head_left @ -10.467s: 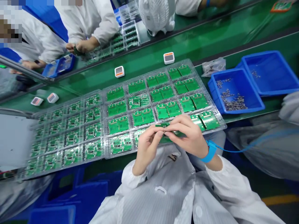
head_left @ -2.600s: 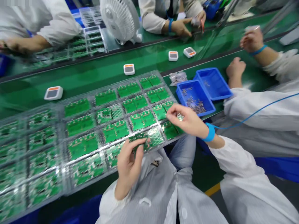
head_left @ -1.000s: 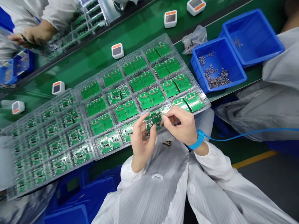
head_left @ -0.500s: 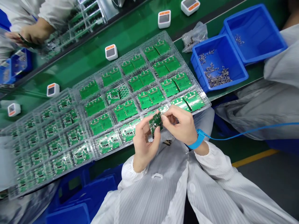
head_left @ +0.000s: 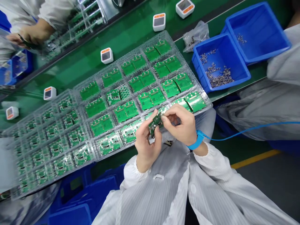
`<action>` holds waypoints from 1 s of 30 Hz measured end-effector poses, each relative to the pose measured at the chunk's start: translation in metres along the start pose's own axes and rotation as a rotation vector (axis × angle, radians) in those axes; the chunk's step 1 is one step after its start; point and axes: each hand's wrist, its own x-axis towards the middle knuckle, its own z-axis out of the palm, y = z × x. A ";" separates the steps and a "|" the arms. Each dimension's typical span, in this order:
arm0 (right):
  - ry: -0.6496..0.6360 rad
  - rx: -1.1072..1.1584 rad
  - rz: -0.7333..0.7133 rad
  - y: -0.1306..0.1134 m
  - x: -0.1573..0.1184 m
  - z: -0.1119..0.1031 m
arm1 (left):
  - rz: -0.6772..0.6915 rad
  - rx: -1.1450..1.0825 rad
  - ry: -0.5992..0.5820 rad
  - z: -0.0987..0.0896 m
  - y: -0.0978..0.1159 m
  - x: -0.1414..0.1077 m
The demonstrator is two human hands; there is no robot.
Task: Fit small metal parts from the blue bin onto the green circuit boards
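Observation:
My left hand [head_left: 148, 145] grips a small green circuit board [head_left: 155, 124] by its edges, thumb on the near side and fingers behind. The board is tilted, with components on the face toward me. My right hand [head_left: 181, 125], with a blue wrist strap [head_left: 197, 140], pinches at the board's upper right corner; whatever lies between those fingertips is too small and hidden to make out. Just beyond both hands lies a clear plastic tray [head_left: 95, 153] with green circuit boards in its compartments, mostly in pairs.
Another clear tray [head_left: 92, 156] of boards adjoins on the left. At right stand a blue bin [head_left: 199, 67] of small metal parts, a second blue bin [head_left: 260, 37] and a plastic bag [head_left: 196, 35]. White-orange devices [head_left: 107, 55] sit on the green belt. A co-worker's hand [head_left: 38, 31] is across.
The white-orange devices have shifted left along the belt. In my left hand the board has tipped slightly, while my right fingertips stay at its corner. The trays and bins have hardly moved.

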 end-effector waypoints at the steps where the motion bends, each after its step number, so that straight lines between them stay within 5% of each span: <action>1: 0.009 0.024 0.021 0.000 0.000 -0.001 | 0.005 -0.006 0.006 0.001 0.000 0.001; 8: 0.009 0.083 0.104 -0.004 -0.002 0.001 | 0.001 0.034 0.026 0.005 0.003 -0.002; 19: 0.013 0.080 0.034 -0.002 -0.001 0.006 | -0.070 0.004 0.003 0.001 0.009 -0.005; 26: 0.011 0.148 -0.015 -0.004 -0.002 0.005 | -0.130 -0.053 0.163 0.004 0.010 0.002; 30: -0.053 0.199 0.096 -0.003 -0.001 0.000 | -0.183 -0.029 0.008 -0.004 0.009 0.003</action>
